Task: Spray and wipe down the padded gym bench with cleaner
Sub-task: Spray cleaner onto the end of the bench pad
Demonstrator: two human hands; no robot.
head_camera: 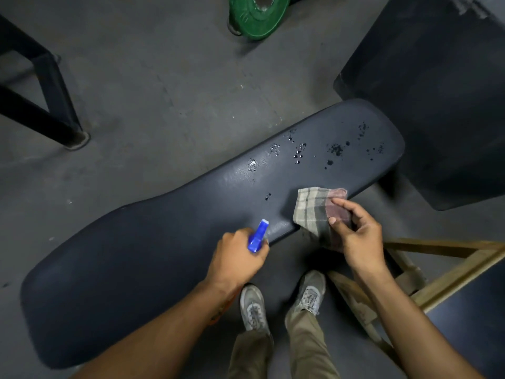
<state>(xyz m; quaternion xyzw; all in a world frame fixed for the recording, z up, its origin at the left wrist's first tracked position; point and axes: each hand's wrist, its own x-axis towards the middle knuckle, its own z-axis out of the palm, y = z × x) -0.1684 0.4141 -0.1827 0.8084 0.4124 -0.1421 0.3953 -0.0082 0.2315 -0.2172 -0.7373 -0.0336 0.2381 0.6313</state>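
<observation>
The left hand (237,255) is clenched around a blue spray bottle (258,236) over the near edge of the dark padded bench (153,242), while the right hand (355,236) pinches a plaid cloth (311,209) just right of it. Spray droplets (300,153) bead on the bench's far right end. A green weight plate (257,17) lies on the floor far beyond, and a wooden frame (448,269) stands near right.

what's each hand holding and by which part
Left hand grips the blue spray bottle below its nozzle; right hand pinches the checked cloth at its near edge.
</observation>
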